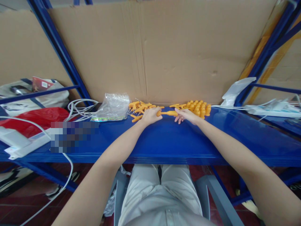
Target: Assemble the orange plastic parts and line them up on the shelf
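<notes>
Both my hands rest on the blue shelf [164, 141] near its back edge. My left hand [151, 115] is closed round one end of a long orange plastic part [168, 113]. My right hand [185, 115] grips the other end of the same part, fingers curled down. Behind my left hand lies a loose pile of orange plastic pieces [139, 108]. Behind my right hand stands a cluster of several orange pieces [198, 108] packed close together.
A clear plastic bag [112, 107] lies left of the pile, with white cables [78, 109] and a red bag [35, 118] further left. White packaging [237, 89] and a white power strip [270, 110] sit at right. Cardboard [164, 47] backs the shelf.
</notes>
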`<state>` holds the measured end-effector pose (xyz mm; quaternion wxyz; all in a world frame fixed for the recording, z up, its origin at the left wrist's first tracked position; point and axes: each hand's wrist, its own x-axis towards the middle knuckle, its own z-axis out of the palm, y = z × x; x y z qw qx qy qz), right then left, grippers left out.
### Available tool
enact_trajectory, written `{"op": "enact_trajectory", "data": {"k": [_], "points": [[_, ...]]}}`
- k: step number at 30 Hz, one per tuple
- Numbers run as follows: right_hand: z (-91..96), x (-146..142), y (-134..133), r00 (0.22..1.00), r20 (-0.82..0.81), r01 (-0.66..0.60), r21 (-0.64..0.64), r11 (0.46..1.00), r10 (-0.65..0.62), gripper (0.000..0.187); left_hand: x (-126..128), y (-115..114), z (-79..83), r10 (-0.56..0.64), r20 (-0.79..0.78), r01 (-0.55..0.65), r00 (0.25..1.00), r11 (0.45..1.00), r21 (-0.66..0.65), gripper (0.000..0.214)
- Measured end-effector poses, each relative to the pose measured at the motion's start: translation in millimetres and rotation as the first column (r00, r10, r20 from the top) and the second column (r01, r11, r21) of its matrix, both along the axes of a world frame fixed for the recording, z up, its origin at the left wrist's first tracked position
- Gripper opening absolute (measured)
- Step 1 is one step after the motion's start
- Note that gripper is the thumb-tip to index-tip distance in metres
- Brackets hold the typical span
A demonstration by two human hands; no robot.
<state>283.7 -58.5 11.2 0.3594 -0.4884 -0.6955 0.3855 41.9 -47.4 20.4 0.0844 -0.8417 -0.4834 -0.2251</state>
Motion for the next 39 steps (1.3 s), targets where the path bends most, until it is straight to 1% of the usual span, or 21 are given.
{"op": "enact_trajectory", "data": {"k": [2, 5, 7, 9, 11, 13, 14, 15, 17, 18, 19, 20, 21, 23, 25, 26, 28, 31, 33, 36, 39], "points": [[-0.1, 0.2, -0.2, 1.000, -0.004, -0.004, 0.009, 1.000, 0.004, 0.055, -0.2, 0.2, 0.4, 0.008, -0.010, -0.008, 1.000, 1.000, -0.006, 0.036], [-0.2, -0.7, -1.4, 0.999, -0.034, 0.003, 0.022, 1.000, -0.002, 0.038, -0.4, 0.5, 0.5, 0.015, -0.021, -0.015, 1.000, 1.000, -0.018, 0.034], [-0.2, -0.4, -0.8, 0.998, -0.068, 0.019, 0.033, 0.999, -0.017, 0.028, -0.2, 1.0, -0.2, 0.016, -0.007, -0.016, 1.000, 1.000, -0.018, 0.039], [0.1, 1.8, 2.9, 0.995, -0.093, 0.044, 0.065, 0.997, -0.038, 0.026, -0.1, 2.6, -2.1, 0.020, 0.044, -0.020, 0.999, 1.000, -0.004, 0.052], [1.4, 5.9, 10.3, 0.991, -0.113, 0.090, 0.124, 0.988, -0.076, 0.029, -0.7, 5.7, -4.9, 0.000, 0.101, -0.003, 0.995, 1.000, 0.023, 0.065], [4.1, 10.7, 20.2, 0.981, -0.144, 0.154, 0.197, 0.968, -0.127, 0.035, -2.6, 10.1, -8.4, -0.032, 0.117, 0.026, 0.993, 0.998, 0.050, 0.069], [6.1, 12.7, 25.2, 0.974, -0.159, 0.199, 0.244, 0.949, -0.164, 0.038, -4.0, 12.6, -10.2, -0.039, 0.106, 0.033, 0.994, 0.998, 0.056, 0.068], [8.5, 14.2, 29.6, 0.965, -0.160, 0.249, 0.308, 0.918, -0.208, 0.040, -5.8, 15.3, -12.0, -0.031, 0.088, 0.027, 0.996, 0.998, 0.053, 0.067], [13.6, 15.0, 34.9, 0.947, -0.073, 0.308, 0.479, 0.822, -0.312, 0.042, -9.5, 20.7, -15.5, 0.010, 0.045, -0.011, 0.999, 1.000, 0.022, 0.064], [16.0, 14.0, 35.5, 0.927, 0.016, 0.300, 0.571, 0.764, -0.375, 0.041, -11.2, 23.1, -17.2, 0.034, 0.024, -0.034, 0.999, 0.999, -0.001, 0.063], [18.0, 12.0, 34.9, 0.890, 0.126, 0.259, 0.652, 0.713, -0.439, 0.039, -12.8, 25.1, -18.8, 0.054, 0.006, -0.054, 0.999, 0.998, -0.027, 0.063], [19.5, 9.1, 33.4, 0.834, 0.249, 0.189, 0.709, 0.679, -0.493, 0.037, -14.1, 26.7, -20.3, 0.069, -0.010, -0.069, 0.998, 0.996, -0.054, 0.064], [20.4, 5.2, 31.3, 0.759, 0.372, 0.107, 0.737, 0.667, -0.534, 0.035, -15.1, 27.8, -21.6, 0.078, -0.025, -0.079, 0.997, 0.994, -0.078, 0.063], [20.6, -4.1, 27.6, 0.584, 0.569, -0.040, 0.732, 0.680, -0.578, 0.033, -16.1, 28.4, -23.6, 0.088, -0.052, -0.093, 0.995, 0.989, -0.117, 0.061], [19.1, -13.3, 26.4, 0.433, 0.686, -0.141, 0.692, 0.708, -0.584, 0.037, -16.1, 27.5, -24.2, 0.093, -0.079, -0.103, 0.993, 0.985, -0.140, 0.058], [18.0, -17.1, 27.0, 0.380, 0.720, -0.170, 0.672, 0.721, -0.582, 0.038, -15.9, 26.7, -24.1, 0.097, -0.092, -0.110, 0.991, 0.983, -0.150, 0.056], [15.6, -22.2, 29.9, 0.314, 0.756, -0.194, 0.643, 0.741, -0.574, 0.040, -15.4, 25.6, -23.1, 0.105, -0.116, -0.124, 0.988, 0.977, -0.172, 0.052], [11.1, -23.3, 35.6, 0.281, 0.784, -0.193, 0.610, 0.768, -0.553, 0.036, -15.5, 25.6, -21.8, 0.098, -0.142, -0.126, 0.985, 0.971, -0.205, 0.050], [6.9, -20.8, 39.0, 0.294, 0.790, -0.185, 0.600, 0.778, -0.539, 0.031, -15.9, 26.3, -21.7, 0.086, -0.134, -0.112, 0.987, 0.973, -0.202, 0.049], [-1.3, -14.3, 43.8, 0.351, 0.781, -0.151, 0.593, 0.791, -0.517, 0.031, -15.3, 26.3, -21.8, 0.064, -0.110, -0.084, 0.992, 0.979, -0.184, 0.049], [-9.1, -6.5, 49.6, 0.431, 0.767, -0.100, 0.565, 0.819, -0.476, 0.037, -12.5, 24.2, -21.0, 0.027, -0.134, -0.055, 0.991, 0.977, -0.206, 0.051]]}}
